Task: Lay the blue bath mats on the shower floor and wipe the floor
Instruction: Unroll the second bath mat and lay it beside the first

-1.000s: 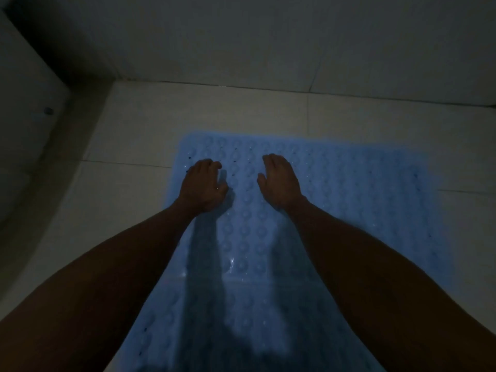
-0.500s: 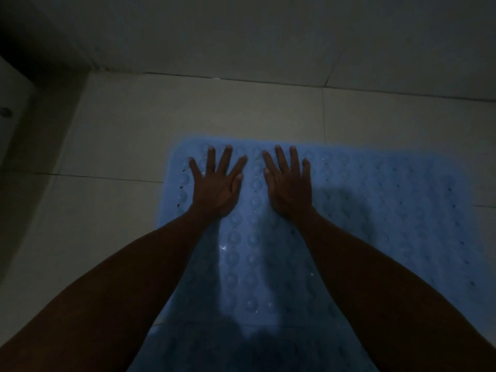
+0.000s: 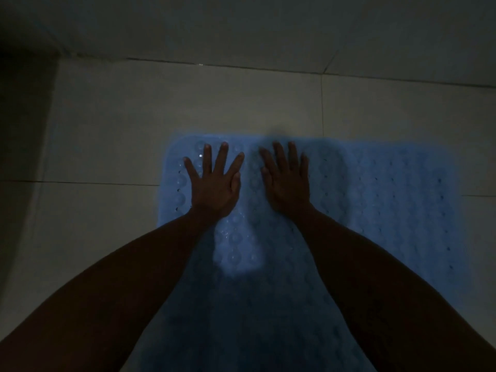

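both your hands lie flat, fingers spread and gripping nothing: left hand (image 3: 214, 187) and right hand (image 3: 288, 183) press the blue mat (image 3: 389, 200) on the tiled floor (image 3: 107, 146), near its far edge

The blue bath mat (image 3: 375, 210) runs off the bottom edge, its near part hidden under both forearms.

Both bare arms stretch toward 12 o'clock, left hand (image 3: 214, 183) and right hand (image 3: 288, 181) palms down side by side, fingers straight and spread.
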